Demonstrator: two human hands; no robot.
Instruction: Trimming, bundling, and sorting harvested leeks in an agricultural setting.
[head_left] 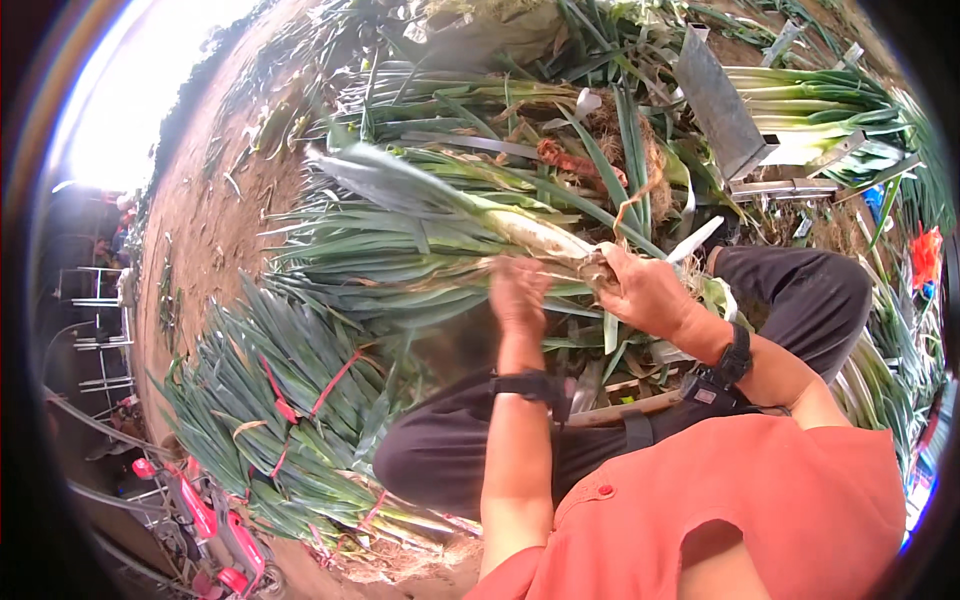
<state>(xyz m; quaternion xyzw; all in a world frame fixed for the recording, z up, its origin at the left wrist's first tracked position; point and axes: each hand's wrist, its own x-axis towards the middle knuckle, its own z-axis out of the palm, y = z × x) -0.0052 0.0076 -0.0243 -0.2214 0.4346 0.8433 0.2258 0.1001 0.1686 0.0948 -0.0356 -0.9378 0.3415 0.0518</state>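
Note:
My right hand (645, 292) is closed around the root end of a leek (530, 232). Its white shank slants up to the left and its green leaves fan out over the pile. Close beside it, my left hand (518, 293) has its fingers curled in just below the shank. Thin pale strands show near those fingers, but what they grip is too small to make out. Under and beyond both hands lies a heap of loose leeks (400, 235), leaves pointing left.
Bundled leeks (270, 385) tied with red string lie at my left. A grey metal plate (722, 105) stands at the upper right, near leeks with bared white stalks (810, 105). Bare soil (205, 225) stretches along the left. Red-and-black wheeled vehicles (205, 510) stand at lower left.

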